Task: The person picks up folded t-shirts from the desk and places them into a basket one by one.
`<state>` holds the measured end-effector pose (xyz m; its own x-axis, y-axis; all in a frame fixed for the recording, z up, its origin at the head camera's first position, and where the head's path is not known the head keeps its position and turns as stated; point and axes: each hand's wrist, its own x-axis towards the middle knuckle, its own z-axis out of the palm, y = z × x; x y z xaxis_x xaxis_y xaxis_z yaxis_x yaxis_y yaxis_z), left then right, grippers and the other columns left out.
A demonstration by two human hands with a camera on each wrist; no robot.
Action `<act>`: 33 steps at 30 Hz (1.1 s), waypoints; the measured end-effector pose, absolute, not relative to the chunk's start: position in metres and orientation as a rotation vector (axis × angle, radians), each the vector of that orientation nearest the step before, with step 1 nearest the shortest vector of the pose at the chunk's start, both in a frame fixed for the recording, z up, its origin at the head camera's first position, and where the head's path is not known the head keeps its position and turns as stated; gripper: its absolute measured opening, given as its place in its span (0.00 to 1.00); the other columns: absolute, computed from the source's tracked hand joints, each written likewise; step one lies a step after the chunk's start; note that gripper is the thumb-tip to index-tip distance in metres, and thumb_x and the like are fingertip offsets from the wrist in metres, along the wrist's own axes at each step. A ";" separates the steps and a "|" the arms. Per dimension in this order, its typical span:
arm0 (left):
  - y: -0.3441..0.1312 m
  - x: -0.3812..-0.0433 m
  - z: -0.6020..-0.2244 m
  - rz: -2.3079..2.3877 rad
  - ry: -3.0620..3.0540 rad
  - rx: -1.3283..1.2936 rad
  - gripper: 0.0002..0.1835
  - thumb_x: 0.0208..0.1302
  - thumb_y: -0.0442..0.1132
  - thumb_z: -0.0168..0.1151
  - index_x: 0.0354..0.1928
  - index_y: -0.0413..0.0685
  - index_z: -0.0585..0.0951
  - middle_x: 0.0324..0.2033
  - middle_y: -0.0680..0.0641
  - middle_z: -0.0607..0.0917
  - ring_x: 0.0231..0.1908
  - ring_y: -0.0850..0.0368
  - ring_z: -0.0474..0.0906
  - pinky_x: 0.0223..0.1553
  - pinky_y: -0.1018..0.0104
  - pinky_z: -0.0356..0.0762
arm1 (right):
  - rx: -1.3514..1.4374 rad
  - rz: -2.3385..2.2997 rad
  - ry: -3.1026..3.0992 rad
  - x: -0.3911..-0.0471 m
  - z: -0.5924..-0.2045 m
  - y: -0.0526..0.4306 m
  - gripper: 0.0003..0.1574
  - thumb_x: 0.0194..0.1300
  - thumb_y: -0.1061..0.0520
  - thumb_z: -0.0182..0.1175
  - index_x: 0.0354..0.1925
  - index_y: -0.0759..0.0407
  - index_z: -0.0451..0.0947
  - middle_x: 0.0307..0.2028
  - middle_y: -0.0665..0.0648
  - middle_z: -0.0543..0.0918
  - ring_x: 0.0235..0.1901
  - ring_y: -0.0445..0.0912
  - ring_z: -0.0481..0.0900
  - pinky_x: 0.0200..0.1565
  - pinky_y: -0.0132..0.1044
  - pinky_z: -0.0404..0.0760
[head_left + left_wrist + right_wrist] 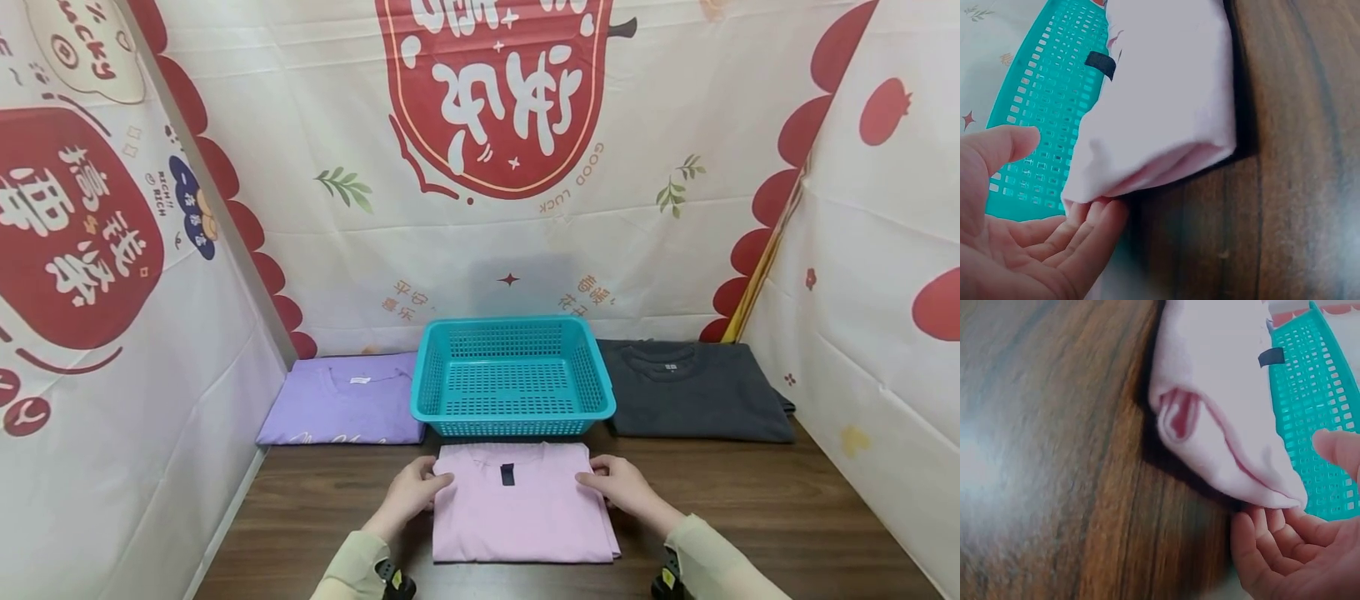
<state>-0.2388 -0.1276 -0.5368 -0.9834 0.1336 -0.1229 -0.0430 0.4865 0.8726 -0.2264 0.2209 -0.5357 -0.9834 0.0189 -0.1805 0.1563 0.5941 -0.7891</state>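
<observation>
A folded pink T-shirt with a dark neck label lies on the table in front of the teal basket. My left hand is at the shirt's upper left edge; in the left wrist view its fingertips touch the fold from beside or below, with the thumb raised apart. At the upper right edge is my right hand. The right wrist view shows its fingertips against the shirt's lower corner, thumb held away from the cloth. How far the fingers reach underneath is hidden.
Left of the basket lies a folded purple T-shirt, and right of it a folded dark grey T-shirt. Printed white cloth walls enclose the wooden table at the back and both sides.
</observation>
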 end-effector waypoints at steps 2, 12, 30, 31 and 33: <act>-0.128 -0.240 -0.538 1.536 2.537 0.073 0.38 0.51 0.50 0.62 0.57 0.30 0.64 0.30 0.44 0.76 0.22 0.56 0.75 0.23 0.63 0.76 | 0.203 -1.441 2.583 -0.227 -0.536 0.221 0.36 0.49 0.47 0.64 0.49 0.70 0.70 0.29 0.55 0.76 0.26 0.44 0.73 0.24 0.39 0.77; -0.126 -0.243 -0.539 1.784 2.285 0.003 0.44 0.53 0.45 0.62 0.61 0.23 0.51 0.47 0.27 0.70 0.31 0.51 0.77 0.29 0.58 0.78 | 0.295 -1.553 2.399 -0.229 -0.532 0.223 0.33 0.50 0.49 0.63 0.47 0.73 0.71 0.35 0.59 0.78 0.31 0.47 0.76 0.29 0.43 0.78; -0.125 -0.235 -0.546 1.792 2.140 0.069 0.34 0.49 0.32 0.59 0.60 0.35 0.60 0.36 0.41 0.74 0.26 0.53 0.76 0.21 0.54 0.77 | 0.196 -1.615 2.399 -0.221 -0.542 0.220 0.34 0.48 0.60 0.63 0.53 0.69 0.64 0.32 0.58 0.74 0.26 0.48 0.75 0.21 0.45 0.77; -0.125 -0.235 -0.547 1.805 2.141 0.077 0.35 0.48 0.30 0.58 0.60 0.34 0.59 0.35 0.41 0.74 0.26 0.53 0.76 0.21 0.54 0.77 | 0.191 -1.622 2.401 -0.220 -0.542 0.220 0.34 0.48 0.60 0.63 0.53 0.69 0.64 0.32 0.58 0.74 0.26 0.47 0.75 0.22 0.45 0.77; -0.123 -0.234 -0.547 1.829 2.138 0.086 0.36 0.46 0.28 0.58 0.60 0.32 0.58 0.34 0.42 0.74 0.24 0.54 0.76 0.20 0.55 0.77 | 0.171 -1.634 2.398 -0.220 -0.541 0.220 0.34 0.48 0.61 0.63 0.53 0.70 0.64 0.31 0.58 0.74 0.26 0.47 0.75 0.22 0.44 0.77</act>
